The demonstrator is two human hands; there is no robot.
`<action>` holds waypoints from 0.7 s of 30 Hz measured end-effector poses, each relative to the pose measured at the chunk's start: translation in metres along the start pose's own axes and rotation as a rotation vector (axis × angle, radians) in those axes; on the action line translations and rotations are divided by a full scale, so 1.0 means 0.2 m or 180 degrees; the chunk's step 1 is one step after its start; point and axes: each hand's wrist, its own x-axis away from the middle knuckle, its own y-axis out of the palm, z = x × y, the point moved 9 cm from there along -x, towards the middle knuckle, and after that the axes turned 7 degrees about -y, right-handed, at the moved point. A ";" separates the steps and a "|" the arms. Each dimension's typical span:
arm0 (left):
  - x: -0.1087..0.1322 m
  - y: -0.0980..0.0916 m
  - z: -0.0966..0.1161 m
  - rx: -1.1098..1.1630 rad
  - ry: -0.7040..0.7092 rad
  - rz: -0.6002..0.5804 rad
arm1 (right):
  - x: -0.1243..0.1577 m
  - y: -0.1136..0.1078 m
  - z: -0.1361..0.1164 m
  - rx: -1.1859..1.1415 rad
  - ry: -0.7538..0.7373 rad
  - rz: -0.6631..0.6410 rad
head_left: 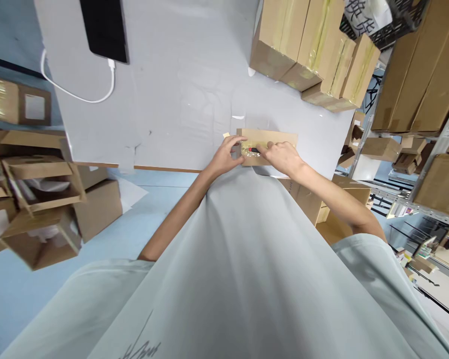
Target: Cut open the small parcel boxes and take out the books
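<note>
A small flat cardboard box [275,137] lies at the near edge of a white table [179,94]. My left hand [226,154] curls around the box's left end, thumb and fingers pinched on it. My right hand [282,155] rests on the box's near side, fingers closed on a small red and black object [253,149], perhaps a cutter or pen, held against a glossy strip of clear tape on the box. Exactly what the object is stays too small to tell.
A dark tablet [105,27] with a white cable [78,92] lies at the table's far left. Several taped cartons [310,45] stand at the far right. Open cardboard boxes [33,194] pile on the blue floor at left. Shelves with boxes [426,89] fill the right.
</note>
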 end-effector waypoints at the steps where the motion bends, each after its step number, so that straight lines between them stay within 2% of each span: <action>1: 0.00 0.00 -0.01 0.0021 -0.0023 0.0004 | 0.00 0.00 0.00 -0.0023 0.0013 0.0005; 9: 0.00 0.01 -0.04 0.0125 -0.0151 0.0075 | -0.03 0.00 0.01 -0.0112 0.0029 0.0032; 15: -0.01 0.00 -0.07 0.0135 -0.0278 0.0220 | -0.06 -0.02 -0.01 -0.0163 -0.0057 0.0232; 21: 0.01 -0.01 -0.06 0.0008 -0.0338 0.0435 | 0.00 0.07 0.08 -0.0148 0.0060 0.0228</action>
